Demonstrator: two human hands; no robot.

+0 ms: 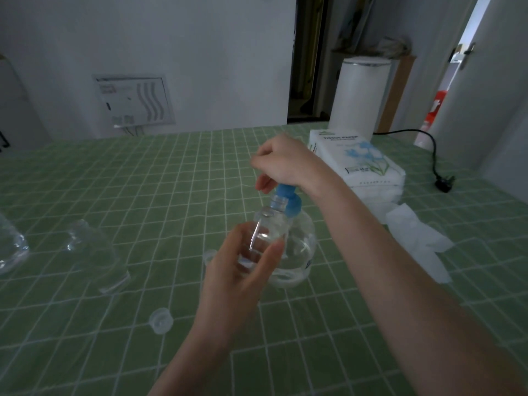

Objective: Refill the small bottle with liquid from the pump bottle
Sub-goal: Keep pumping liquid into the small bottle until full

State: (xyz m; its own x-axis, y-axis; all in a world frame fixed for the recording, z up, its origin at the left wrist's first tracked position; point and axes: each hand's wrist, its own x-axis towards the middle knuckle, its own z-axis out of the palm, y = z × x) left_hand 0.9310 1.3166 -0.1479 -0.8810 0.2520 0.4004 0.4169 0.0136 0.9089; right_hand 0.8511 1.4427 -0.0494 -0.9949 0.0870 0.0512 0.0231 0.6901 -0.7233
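Note:
A clear pump bottle [300, 252] with a blue pump head [288, 200] stands on the green checked tablecloth, partly filled with clear liquid. My right hand [281, 164] rests on top of the blue pump head, fingers curled over it. My left hand [237, 264] holds a small clear bottle [264, 234] upright, tilted slightly, with its open mouth just under the blue spout. The small bottle's lower part is hidden by my fingers. A small clear cap [161, 320] lies on the cloth in front of my left forearm.
Two clear bottles [94, 252] [11, 247] are at the left, the nearer one leaning. A white tissue pack [360, 164] and loose tissues [417, 238] lie at the right. A white cylinder appliance [357, 98] and a black cord with plug [443, 181] are behind.

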